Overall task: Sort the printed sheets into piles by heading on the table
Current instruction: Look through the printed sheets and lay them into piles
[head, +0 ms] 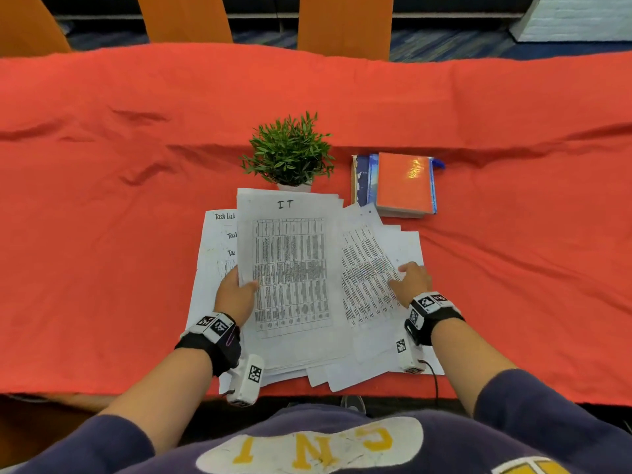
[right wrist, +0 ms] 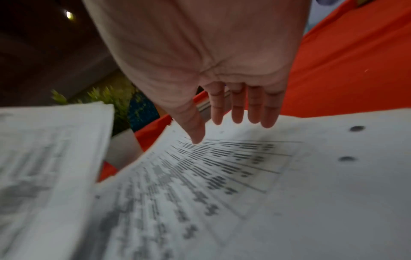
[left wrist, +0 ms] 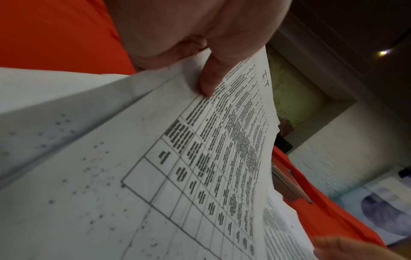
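Observation:
A loose heap of printed sheets point(head: 372, 367) lies on the red tablecloth near the table's front edge. My left hand point(head: 236, 294) pinches the left edge of a stack topped by a sheet headed "IT" point(head: 290, 265), thumb point(left wrist: 210, 82) on top, lifting that side. Under it at the left lies a sheet headed "Task list" point(head: 219, 234). My right hand point(head: 412, 282) rests with straight fingers point(right wrist: 251, 109) on a slanted printed sheet point(head: 367, 271) with punched holes point(right wrist: 357, 128) at the right of the heap.
A small potted plant point(head: 289, 152) in a white pot stands just behind the sheets. A stack of books point(head: 398, 183) with an orange cover on top lies to its right. Red cloth point(head: 102, 217) covers the wide table. Orange chairs point(head: 345, 22) stand behind it.

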A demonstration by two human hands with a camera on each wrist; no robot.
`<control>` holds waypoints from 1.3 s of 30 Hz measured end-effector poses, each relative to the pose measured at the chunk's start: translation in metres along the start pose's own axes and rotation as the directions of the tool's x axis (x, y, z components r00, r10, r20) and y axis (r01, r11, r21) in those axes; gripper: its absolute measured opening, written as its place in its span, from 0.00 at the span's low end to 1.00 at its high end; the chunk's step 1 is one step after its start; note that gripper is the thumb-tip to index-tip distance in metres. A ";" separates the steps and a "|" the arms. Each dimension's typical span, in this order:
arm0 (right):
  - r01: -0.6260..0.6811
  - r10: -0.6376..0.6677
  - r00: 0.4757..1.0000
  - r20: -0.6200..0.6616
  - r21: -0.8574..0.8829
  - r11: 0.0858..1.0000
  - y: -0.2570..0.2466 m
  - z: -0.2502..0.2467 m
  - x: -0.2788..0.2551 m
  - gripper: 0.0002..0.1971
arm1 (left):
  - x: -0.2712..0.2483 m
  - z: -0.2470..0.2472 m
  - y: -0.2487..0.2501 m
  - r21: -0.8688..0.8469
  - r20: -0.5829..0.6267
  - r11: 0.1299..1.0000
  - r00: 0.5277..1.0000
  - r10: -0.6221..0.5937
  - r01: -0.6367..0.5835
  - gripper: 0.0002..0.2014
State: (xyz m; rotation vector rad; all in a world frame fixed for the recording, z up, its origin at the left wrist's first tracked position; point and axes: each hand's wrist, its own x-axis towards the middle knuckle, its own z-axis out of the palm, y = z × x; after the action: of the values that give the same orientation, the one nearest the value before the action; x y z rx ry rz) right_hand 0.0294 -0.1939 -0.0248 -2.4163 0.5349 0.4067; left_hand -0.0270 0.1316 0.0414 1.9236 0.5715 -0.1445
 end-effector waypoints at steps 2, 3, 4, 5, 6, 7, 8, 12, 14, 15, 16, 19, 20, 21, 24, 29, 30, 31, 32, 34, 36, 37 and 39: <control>-0.078 0.076 0.997 -0.019 -0.142 0.987 0.014 0.004 0.010 0.28 | 0.002 -0.007 -0.007 -0.004 -0.024 1.000 1.000 -0.007 0.007 0.18; -0.103 0.103 0.995 -0.009 -0.180 0.978 0.018 0.005 0.013 0.30 | 0.003 -0.010 -0.009 -0.007 -0.037 1.000 0.999 -0.017 0.017 0.18; -0.118 0.121 0.993 0.002 -0.202 0.972 0.022 0.006 0.015 0.33 | 0.004 -0.013 -0.012 -0.013 -0.050 1.000 0.998 -0.029 0.029 0.18; -0.131 0.137 0.990 0.014 -0.215 0.968 0.025 0.007 0.017 0.34 | 0.005 -0.015 -0.014 -0.018 -0.063 0.999 0.997 -0.042 0.041 0.18; -0.142 0.150 0.988 0.022 -0.225 0.964 0.026 0.007 0.019 0.36 | 0.006 -0.017 -0.017 -0.027 -0.074 0.998 0.996 -0.052 0.050 0.17; -0.162 0.172 0.985 0.023 -0.230 0.960 0.027 0.006 0.019 0.36 | 0.008 -0.018 -0.019 -0.029 -0.084 0.998 0.995 -0.060 0.058 0.17; -0.182 0.189 0.982 0.010 -0.227 0.957 0.028 0.006 0.021 0.37 | 0.010 -0.019 -0.021 -0.031 -0.092 0.998 0.994 -0.065 0.063 0.17; -0.205 0.221 0.975 0.023 -0.290 0.935 0.032 0.000 0.024 0.35 | 0.014 -0.020 -0.026 -0.036 -0.103 0.995 0.990 -0.096 0.092 0.17; -0.211 0.231 0.972 0.034 -0.303 0.930 0.032 -0.003 0.024 0.32 | 0.015 -0.020 -0.026 -0.041 -0.105 0.994 0.989 -0.102 0.098 0.17; -0.219 0.234 0.972 0.019 -0.282 0.934 0.032 -0.004 0.023 0.30 | 0.016 -0.020 -0.026 -0.040 -0.106 0.995 0.989 -0.100 0.096 0.16; -0.217 0.222 0.975 -0.002 -0.236 0.947 0.033 -0.006 0.023 0.27 | 0.016 -0.020 -0.026 -0.040 -0.108 0.994 0.989 -0.102 0.098 0.17; -0.132 0.131 0.990 -0.055 -0.004 0.991 0.036 -0.015 0.016 0.11 | 0.018 -0.019 -0.025 -0.046 -0.108 0.994 0.989 -0.106 0.101 0.17; -0.101 0.106 0.992 -0.067 0.071 0.992 0.036 -0.022 0.012 0.08 | 0.018 -0.019 -0.024 -0.047 -0.109 0.994 0.988 -0.106 0.101 0.16; -0.067 0.079 0.993 -0.089 0.132 0.989 0.036 -0.031 0.007 0.06 | 0.018 -0.020 -0.024 -0.046 -0.114 0.994 0.988 -0.105 0.100 0.16; 0.086 -0.040 0.988 -0.149 0.318 0.944 0.033 -0.059 -0.005 0.09 | 0.021 -0.020 -0.023 -0.055 -0.124 0.993 0.986 -0.108 0.102 0.15; 0.230 -0.156 0.969 -0.190 0.477 0.848 0.027 -0.094 -0.022 0.13 | 0.024 -0.017 -0.017 -0.042 -0.133 0.994 0.985 -0.110 0.106 0.17; 0.225 -0.144 0.972 -0.188 0.544 0.808 0.024 -0.097 -0.024 0.14 | 0.024 -0.016 -0.014 -0.040 -0.134 0.994 0.985 -0.109 0.105 0.18; 0.210 -0.126 0.976 -0.178 0.612 0.762 0.021 -0.097 -0.026 0.14 | 0.024 -0.015 -0.011 -0.041 -0.134 0.994 0.985 -0.108 0.104 0.18; 0.191 -0.111 0.981 -0.161 0.674 0.713 0.017 -0.095 -0.027 0.14 | 0.023 -0.013 -0.008 -0.051 -0.134 0.993 0.985 -0.108 0.102 0.18; 0.135 -0.086 0.991 -0.105 0.766 0.629 0.008 -0.087 -0.030 0.11 | 0.020 -0.008 0.000 -0.093 -0.124 0.992 0.988 -0.095 0.084 0.19; 0.094 -0.086 0.995 -0.053 0.793 0.602 -0.005 -0.072 -0.035 0.08 | 0.015 -0.002 0.010 -0.144 -0.095 0.988 0.992 -0.078 0.063 0.20; 0.093 -0.097 0.994 -0.042 0.779 0.620 -0.012 -0.064 -0.037 0.07 | 0.013 0.000 0.016 -0.172 -0.075 0.983 0.994 -0.077 0.063 0.21; 0.114 -0.144 0.989 -0.022 0.730 0.674 -0.025 -0.046 -0.042 0.05 | 0.012 0.007 0.025 -0.221 -0.025 0.973 0.997 -0.075 0.068 0.21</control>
State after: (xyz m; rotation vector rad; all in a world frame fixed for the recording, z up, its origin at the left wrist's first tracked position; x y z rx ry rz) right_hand 0.0119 -0.1937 0.0397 -1.6387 0.3986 0.1252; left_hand -0.0041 0.1214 0.0550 1.6940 0.6525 -0.0909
